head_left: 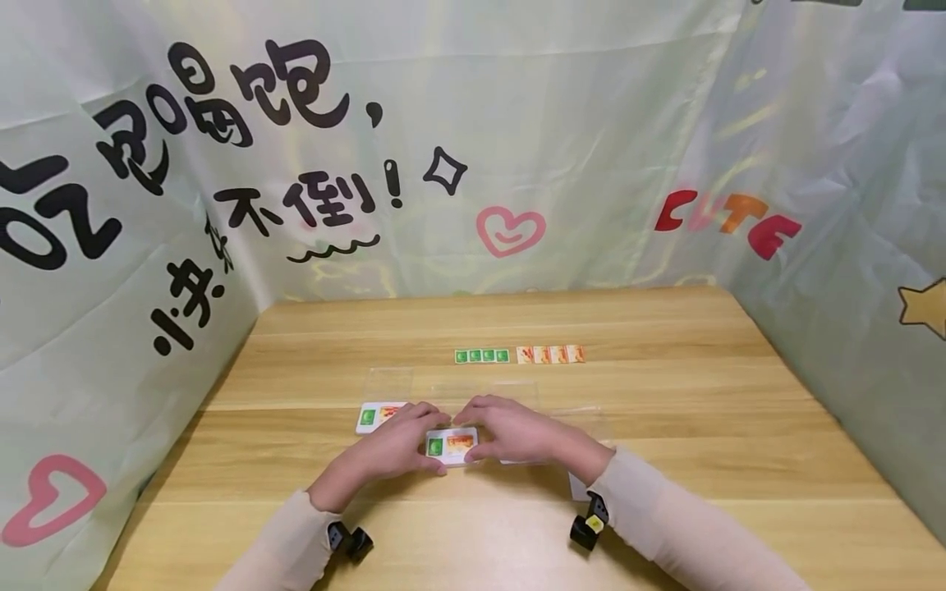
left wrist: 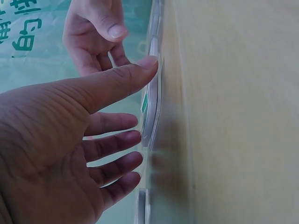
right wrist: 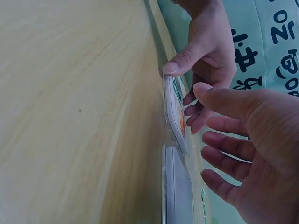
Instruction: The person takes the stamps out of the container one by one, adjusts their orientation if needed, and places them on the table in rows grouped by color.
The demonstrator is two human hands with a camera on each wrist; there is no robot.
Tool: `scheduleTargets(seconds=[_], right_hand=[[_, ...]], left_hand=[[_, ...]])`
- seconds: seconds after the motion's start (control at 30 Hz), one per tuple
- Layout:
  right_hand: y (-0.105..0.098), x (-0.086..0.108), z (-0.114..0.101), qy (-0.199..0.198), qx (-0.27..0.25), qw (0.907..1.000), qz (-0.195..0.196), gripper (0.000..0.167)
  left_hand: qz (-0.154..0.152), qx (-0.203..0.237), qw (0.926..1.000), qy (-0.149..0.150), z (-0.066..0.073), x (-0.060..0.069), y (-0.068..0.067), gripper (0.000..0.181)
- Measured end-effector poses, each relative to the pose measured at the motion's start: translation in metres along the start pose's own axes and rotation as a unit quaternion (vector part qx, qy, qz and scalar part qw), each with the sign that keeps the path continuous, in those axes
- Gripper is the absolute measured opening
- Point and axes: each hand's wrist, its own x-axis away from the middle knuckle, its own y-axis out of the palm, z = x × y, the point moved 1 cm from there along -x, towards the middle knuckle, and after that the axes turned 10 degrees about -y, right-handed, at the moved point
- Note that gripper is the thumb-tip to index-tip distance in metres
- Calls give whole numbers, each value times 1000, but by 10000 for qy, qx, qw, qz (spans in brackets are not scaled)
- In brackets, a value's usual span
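A flat white plastic case (head_left: 452, 447) bears a green sticker (head_left: 435, 447) and an orange picture sticker (head_left: 460, 445); it lies in front of me on the wooden table. My left hand (head_left: 399, 439) spans its left end, thumb against the near edge and fingers by the far edge. Loosely bent, my right hand (head_left: 513, 431) hovers at the right end; in the right wrist view its thumb is apart from the case. To the left lies a similar stickered case (head_left: 367, 419), partly behind my left hand. Another white case (right wrist: 180, 191) sits under my right hand, mostly hidden in the head view.
Beyond the cases, several green stickers (head_left: 483, 355) and several orange-and-white stickers (head_left: 550, 355) lie in a row. Clear plastic pieces (head_left: 388, 382) stand behind the cases. Another white case (head_left: 580, 488) shows below my right forearm. Printed cloth (head_left: 591, 148) surrounds the table.
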Motion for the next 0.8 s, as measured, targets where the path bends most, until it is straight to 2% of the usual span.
scheduleTargets(seconds=[0.2,0.53,0.8], right_hand=[[2,-2,0,150,-13,9999,-3,52],[9,-8,3,121,-219,9997,19,47],[11,-12,2,69,39,10000,-9,46]], left_hand=[[0,-128,9999,19,0,0,1,69],[40,-92,9999,9,0,1,3,63],[46,-140,9999,-39,-1,0,3,63]])
